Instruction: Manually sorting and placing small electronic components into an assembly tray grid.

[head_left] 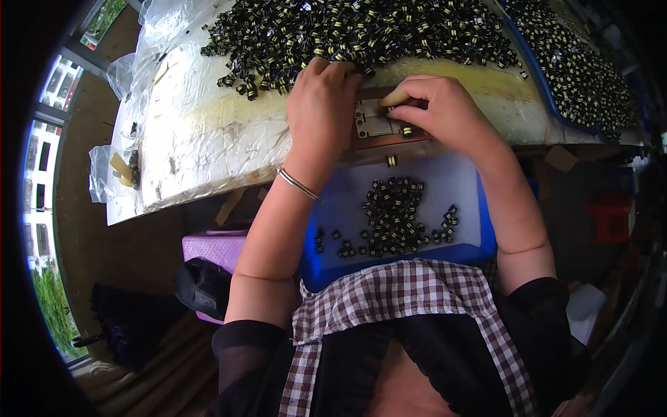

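My left hand, fingers bent down, is at the near edge of a heap of small black parts with yellow bands; its fingertips and anything in them are hidden. My right hand has thumb and index finger closed together over a flat metal fixture plate with fine parallel lines and round holes. A pale cover sits on that index finger. What the pinch holds cannot be made out. One banded part shows at the plate, under the right hand. Another banded part is just below the table edge.
A blue-rimmed tray with a pile of banded parts is below the table edge, against my checked apron. A second blue tray full of parts stands at the right. Clear plastic covers the table. A purple container is at lower left.
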A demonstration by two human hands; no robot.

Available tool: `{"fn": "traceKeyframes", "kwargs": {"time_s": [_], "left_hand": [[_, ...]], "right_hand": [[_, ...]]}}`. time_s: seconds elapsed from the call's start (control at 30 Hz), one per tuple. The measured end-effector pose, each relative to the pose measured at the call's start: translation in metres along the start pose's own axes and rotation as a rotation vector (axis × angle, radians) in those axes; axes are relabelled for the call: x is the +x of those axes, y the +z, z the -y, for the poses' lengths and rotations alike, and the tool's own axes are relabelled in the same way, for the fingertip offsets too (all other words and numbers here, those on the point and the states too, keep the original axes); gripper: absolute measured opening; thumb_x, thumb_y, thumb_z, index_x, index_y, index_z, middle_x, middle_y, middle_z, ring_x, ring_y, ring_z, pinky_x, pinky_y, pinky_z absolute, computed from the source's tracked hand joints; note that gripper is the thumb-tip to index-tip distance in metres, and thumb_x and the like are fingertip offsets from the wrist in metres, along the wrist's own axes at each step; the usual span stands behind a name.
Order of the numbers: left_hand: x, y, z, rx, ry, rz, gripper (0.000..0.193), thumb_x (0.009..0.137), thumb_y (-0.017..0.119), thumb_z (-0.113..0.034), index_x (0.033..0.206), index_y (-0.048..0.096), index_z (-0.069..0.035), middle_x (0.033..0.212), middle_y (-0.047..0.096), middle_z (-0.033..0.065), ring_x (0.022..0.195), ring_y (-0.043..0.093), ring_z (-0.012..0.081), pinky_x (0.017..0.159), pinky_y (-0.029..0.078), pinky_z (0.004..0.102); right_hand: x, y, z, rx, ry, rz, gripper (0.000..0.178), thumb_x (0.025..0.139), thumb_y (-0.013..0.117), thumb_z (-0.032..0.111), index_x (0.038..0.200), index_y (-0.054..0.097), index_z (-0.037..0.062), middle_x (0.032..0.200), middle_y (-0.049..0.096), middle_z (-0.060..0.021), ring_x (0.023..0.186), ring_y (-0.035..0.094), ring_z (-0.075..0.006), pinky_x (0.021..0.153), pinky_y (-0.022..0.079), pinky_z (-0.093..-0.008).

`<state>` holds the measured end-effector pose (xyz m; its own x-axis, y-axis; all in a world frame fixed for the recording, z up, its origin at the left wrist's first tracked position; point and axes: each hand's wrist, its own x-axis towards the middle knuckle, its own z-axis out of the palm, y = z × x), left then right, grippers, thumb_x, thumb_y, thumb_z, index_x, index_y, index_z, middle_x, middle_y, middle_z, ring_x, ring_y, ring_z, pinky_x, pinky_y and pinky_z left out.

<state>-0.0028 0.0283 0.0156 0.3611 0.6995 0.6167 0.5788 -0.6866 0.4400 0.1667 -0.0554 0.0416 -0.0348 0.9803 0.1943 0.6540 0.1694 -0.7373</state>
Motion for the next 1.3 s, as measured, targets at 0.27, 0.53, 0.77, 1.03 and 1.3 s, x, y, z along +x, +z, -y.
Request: {"fn": "traceKeyframes", "kwargs": {"time_s": [0.27,0.53,0.77,1.03,1.3], "left_hand": [[-0.004,0.011,-0.003,-0.065,0.111,-0.101,0.008,0.080,0.067,-0.008,0.087,0.064,-0.007,0.085,0.063,0.0094,0.083,0.061,0.0311,0.071,0.049,0.0396],[-0.028,-0.001,-0.018,-0.434,0.033,0.104,0.011,0.077,0.070,-0.008,0.088,0.067,-0.007,0.084,0.065,0.0082,0.077,0.061,0.0298,0.071,0.050,0.0397],[-0.029,0.006,-0.019,-0.290,0.188,0.096,0.009,0.077,0.070,-0.009,0.085,0.066,-0.007,0.085,0.065,0.0085,0.082,0.060,0.0293,0.072,0.050,0.0405],[-0.032,-0.008,-0.021,-0.558,0.041,0.212,0.012,0.080,0.069,-0.010,0.089,0.068,-0.004,0.082,0.064,0.0091,0.077,0.060,0.0300,0.070,0.049,0.0394],[-0.005,-0.002,0.007,-0.154,0.058,0.090,0.012,0.080,0.067,-0.010,0.091,0.068,-0.003,0.085,0.064,0.0114,0.077,0.063,0.0307,0.070,0.050,0.0393]], "right_hand": [[-0.011,0.013,-0.007,-0.067,-0.059,-0.142,0.018,0.078,0.071,0.001,0.096,0.070,0.0008,0.083,0.063,-0.0044,0.071,0.058,-0.0120,0.066,0.047,-0.0242],[0.013,-0.003,-0.020,-0.018,-0.039,-0.495,0.015,0.093,0.064,0.017,0.100,0.072,0.0064,0.067,0.061,0.0021,0.057,0.049,-0.0036,0.053,0.040,-0.0204],[0.041,-0.016,-0.057,-0.564,-0.052,-0.665,0.020,0.085,0.070,0.029,0.098,0.071,0.0140,0.074,0.064,-0.0071,0.062,0.060,-0.0235,0.057,0.047,-0.0352],[0.017,0.003,-0.029,-0.196,0.013,-0.536,0.024,0.081,0.072,0.010,0.105,0.068,0.0077,0.084,0.066,-0.0044,0.066,0.058,-0.0094,0.064,0.048,-0.0273],[-0.014,0.009,-0.012,0.029,-0.075,-0.148,0.021,0.078,0.072,0.000,0.100,0.071,0.0011,0.092,0.069,-0.0058,0.084,0.063,-0.0124,0.077,0.050,-0.0250]]}}
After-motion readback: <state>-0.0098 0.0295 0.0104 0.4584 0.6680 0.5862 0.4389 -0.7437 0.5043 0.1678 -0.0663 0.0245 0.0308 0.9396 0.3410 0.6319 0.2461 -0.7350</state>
